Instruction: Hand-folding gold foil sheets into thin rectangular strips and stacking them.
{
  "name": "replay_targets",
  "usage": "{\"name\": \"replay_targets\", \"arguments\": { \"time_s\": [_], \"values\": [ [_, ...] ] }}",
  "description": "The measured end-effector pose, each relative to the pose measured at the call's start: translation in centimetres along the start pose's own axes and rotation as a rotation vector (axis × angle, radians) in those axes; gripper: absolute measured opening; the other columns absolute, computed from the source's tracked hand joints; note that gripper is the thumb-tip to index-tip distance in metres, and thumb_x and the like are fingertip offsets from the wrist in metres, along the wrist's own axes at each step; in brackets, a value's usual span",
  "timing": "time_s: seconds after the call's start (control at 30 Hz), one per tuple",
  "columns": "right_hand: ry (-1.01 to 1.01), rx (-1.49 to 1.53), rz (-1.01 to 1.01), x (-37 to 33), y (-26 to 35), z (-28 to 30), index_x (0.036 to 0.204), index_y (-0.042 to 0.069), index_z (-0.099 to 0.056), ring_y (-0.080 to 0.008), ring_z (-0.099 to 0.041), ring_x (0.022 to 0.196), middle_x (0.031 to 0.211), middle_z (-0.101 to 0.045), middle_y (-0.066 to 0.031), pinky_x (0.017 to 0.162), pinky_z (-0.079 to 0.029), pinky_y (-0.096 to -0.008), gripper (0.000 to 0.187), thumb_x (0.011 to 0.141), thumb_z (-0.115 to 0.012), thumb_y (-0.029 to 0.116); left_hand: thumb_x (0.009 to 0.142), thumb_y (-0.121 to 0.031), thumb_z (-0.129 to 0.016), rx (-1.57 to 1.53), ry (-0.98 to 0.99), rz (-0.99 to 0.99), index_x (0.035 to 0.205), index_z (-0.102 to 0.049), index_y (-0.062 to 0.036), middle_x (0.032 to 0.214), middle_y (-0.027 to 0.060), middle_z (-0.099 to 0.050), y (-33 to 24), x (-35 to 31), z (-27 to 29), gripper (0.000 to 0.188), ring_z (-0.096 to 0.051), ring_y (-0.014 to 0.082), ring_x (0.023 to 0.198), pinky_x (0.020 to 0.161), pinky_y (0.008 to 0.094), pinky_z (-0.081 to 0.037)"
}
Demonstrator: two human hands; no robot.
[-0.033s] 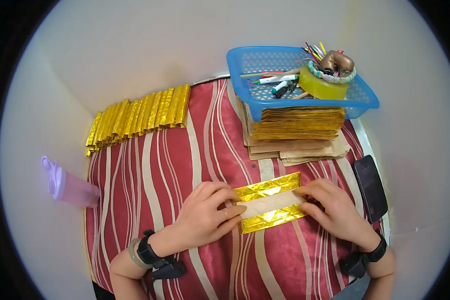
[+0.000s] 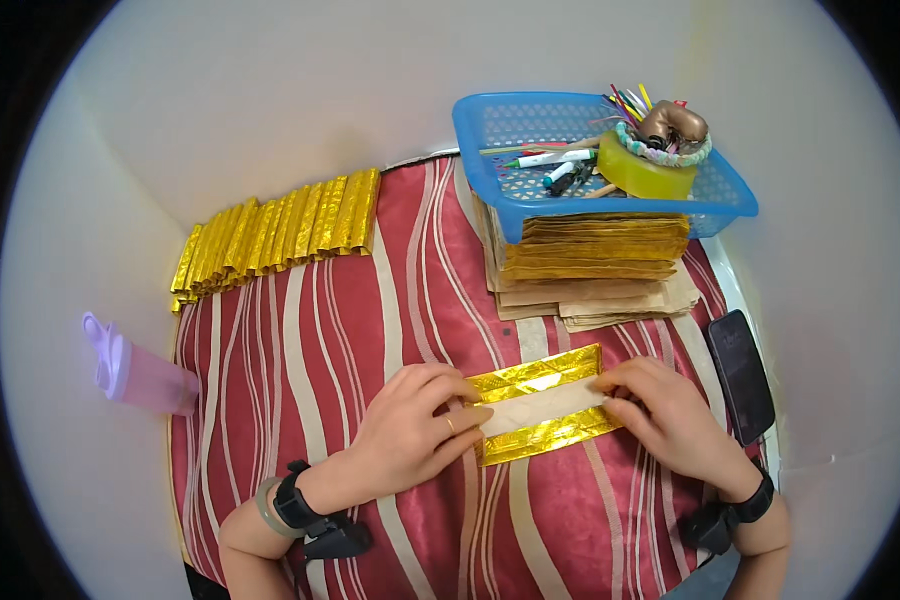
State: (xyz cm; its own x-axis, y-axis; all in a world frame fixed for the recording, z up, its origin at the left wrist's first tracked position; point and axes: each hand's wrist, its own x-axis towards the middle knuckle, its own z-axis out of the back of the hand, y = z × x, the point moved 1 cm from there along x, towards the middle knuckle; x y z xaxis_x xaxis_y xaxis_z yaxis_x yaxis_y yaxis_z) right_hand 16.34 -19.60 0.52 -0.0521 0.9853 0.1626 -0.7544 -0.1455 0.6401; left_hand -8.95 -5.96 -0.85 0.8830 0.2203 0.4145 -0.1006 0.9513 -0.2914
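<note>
The left hand [image 2: 415,425] and right hand [image 2: 665,412] hold opposite ends of the gold paper [image 2: 542,405] on the striped cloth [image 2: 410,330] — each grip narrow — the paper's left edge partly hidden.

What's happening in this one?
A person has both bare hands on a gold-and-beige sheet that lies on a red striped cloth. The left hand touches its left end, and the right hand is at its right end. Gold bands run along the far and near sides, with a plain beige strip between. Farther off to the left lies a row of gold folded pieces; to the right is a stack of brownish paper.
</note>
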Motion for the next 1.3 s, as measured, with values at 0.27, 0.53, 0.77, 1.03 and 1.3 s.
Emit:
{"name": "replay_targets", "arguments": {
  "time_s": [0.27,0.53,0.77,1.03,1.3],
  "values": [
    [0.046,0.078,0.052,0.6,-1.6,0.3,0.111,0.004,-0.056,-0.0315,-0.054,0.108,0.114,-0.057,-0.0118,0.096,-0.042,-0.0391,0.037,0.078,-0.074,0.007,0.073,-0.005,-0.08,-0.372,-0.016,0.377,0.101,-0.056,-0.0057,0.11,0.012,-0.053,0.1,-0.7,-0.8,0.037,-0.056,0.0305,0.105,0.084,0.0376,-0.05],
    [0.111,-0.041,0.032,0.7,-1.9,0.7,0.107,0.007,-0.058,-0.0306,-0.049,0.116,0.124,-0.057,-0.0094,0.1,-0.038,-0.0414,0.04,0.074,-0.079,0.018,0.065,-0.016,-0.086,-0.25,0.041,0.307,0.097,-0.057,-0.0086,0.11,0.0092,-0.051,-0.7,-0.6,-0.5,0.044,-0.047,0.0346,0.119,0.101,0.0478,-0.038],
    [0.105,-0.082,0.101,0.1,-2.1,0.8,0.095,0.012,-0.062,-0.0284,-0.049,0.117,0.125,-0.057,-0.0055,0.099,-0.036,-0.0424,0.032,0.072,-0.081,0.026,0.069,-0.021,-0.085,-0.221,0.168,0.388,0.091,-0.058,-0.0111,0.118,0.0094,-0.045,-0.7,-1.3,-0.5,0.036,-0.032,0.0388,0.131,0.107,0.061,-0.022],
    [0.074,-0.08,0.155,0.2,-2.1,1.1,0.09,0.012,-0.063,-0.0271,-0.052,0.113,0.119,-0.059,-0.0049,0.094,-0.04,-0.0393,0.03,0.071,-0.081,0.026,0.07,-0.023,-0.083,-0.131,0.11,0.336,0.083,-0.064,-0.0115,0.119,0.0101,-0.048,-1.9,-1.6,-0.2,0.025,-0.034,0.0383,0.125,0.103,0.0567,-0.023],
    [0.1,-0.142,0.341,-0.3,-1.9,0.5,0.084,0.01,-0.066,-0.0218,-0.06,0.081,0.09,-0.062,-0.0013,0.071,-0.048,-0.0353,0.013,0.077,-0.074,0.017,0.063,-0.027,-0.084,0.055,0.027,0.165,0.084,-0.068,-0.0144,0.113,0.0056,-0.053,-2.5,-1.6,0.2,0.029,-0.041,0.0311,0.113,0.09,0.049,-0.031]
  ]
}}
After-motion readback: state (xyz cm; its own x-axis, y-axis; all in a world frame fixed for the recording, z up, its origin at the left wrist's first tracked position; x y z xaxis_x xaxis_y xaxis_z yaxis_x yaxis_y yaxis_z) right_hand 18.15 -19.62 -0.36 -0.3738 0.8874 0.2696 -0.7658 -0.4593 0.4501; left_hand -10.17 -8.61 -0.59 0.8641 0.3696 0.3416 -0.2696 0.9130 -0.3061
